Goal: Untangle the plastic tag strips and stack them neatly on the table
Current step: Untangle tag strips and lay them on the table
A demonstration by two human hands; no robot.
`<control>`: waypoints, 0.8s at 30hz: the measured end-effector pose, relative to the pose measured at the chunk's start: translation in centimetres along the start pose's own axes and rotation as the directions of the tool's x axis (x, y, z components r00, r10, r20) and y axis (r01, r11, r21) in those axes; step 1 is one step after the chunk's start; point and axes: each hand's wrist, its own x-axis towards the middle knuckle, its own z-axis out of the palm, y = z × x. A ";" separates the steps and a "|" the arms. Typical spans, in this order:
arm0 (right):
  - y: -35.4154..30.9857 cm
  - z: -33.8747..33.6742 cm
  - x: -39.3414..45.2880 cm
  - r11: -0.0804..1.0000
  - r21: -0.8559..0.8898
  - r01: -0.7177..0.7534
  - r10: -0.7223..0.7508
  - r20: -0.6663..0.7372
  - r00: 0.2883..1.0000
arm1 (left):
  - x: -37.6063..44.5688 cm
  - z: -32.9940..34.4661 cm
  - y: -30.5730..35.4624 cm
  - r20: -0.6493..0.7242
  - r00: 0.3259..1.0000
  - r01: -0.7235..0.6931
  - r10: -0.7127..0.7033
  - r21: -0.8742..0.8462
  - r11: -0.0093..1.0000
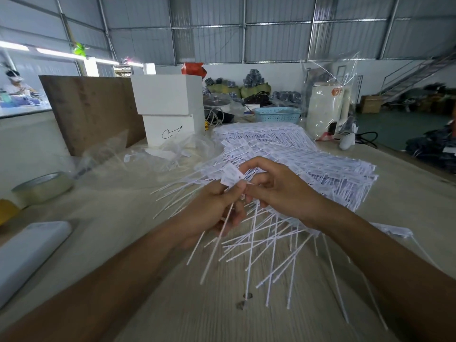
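A large heap of white plastic tag strips (283, 154) covers the middle and right of the pale wooden table (153, 280); their thin tails fan out towards me. My left hand (217, 208) grips a small bunch of strips (230, 175), the flat tag heads sticking up above my thumb and a tail hanging down from my fist. My right hand (276, 188) meets it just to the right, fingers curled, pinching at the same bunch near the tag heads. Loose tangled strips (266, 245) lie under both hands.
A tape roll (42, 186) and a white flat object (27, 253) lie at the left. Behind stand a brown board (93, 112), white boxes (170, 107), crumpled clear plastic (177, 149), a blue basket (277, 114) and a wrapped white appliance (325, 109).
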 end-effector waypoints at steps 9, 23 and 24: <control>-0.3 -1.1 -0.1 0.952 -0.300 0.058 -0.022 0.121 0.992 | 0.2 0.4 0.3 -0.155 0.988 0.005 -0.015 -0.060 0.998; -1.7 -0.7 -0.8 0.580 -0.791 0.195 -0.269 0.040 0.962 | 0.9 -1.0 0.7 0.050 0.964 0.265 -0.261 -0.243 0.933; -1.6 -1.4 -0.7 0.638 -0.756 0.150 -0.221 0.006 0.975 | 0.8 -1.4 0.8 0.066 0.974 0.227 -0.217 -0.253 0.940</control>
